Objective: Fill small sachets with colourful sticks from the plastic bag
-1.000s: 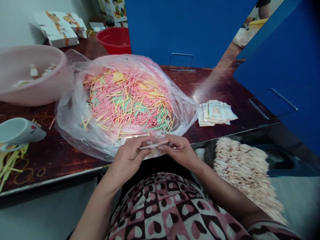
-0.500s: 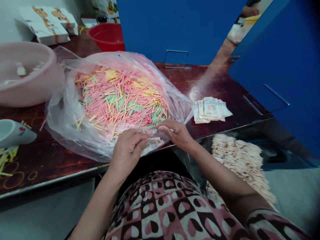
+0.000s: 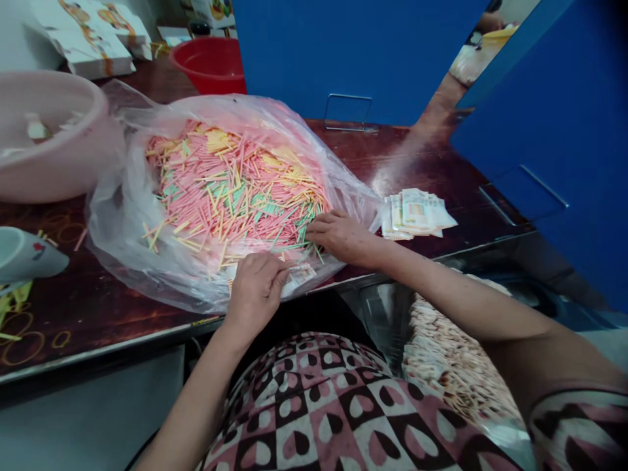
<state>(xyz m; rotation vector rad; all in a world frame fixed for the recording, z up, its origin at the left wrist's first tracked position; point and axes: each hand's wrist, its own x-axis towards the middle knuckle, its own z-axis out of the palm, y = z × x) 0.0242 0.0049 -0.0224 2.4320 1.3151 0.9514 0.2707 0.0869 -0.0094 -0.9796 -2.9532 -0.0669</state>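
the right hand (image 3: 338, 237) lies spread on thin pink and yellow sticks (image 3: 235, 190) heaped in a crinkly clear plastic bag (image 3: 115, 242); the left hand (image 3: 255, 291) curls over a paper slip (image 3: 300, 275), perhaps pinching it, its fingers hiding part.

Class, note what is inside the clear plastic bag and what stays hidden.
The clear plastic bag holds thin pink, yellow and green sticks; their lower layers and the bag's bottom are covered.

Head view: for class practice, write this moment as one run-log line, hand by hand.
left hand: at paper packet | right hand: on coloured sticks, plastic bag
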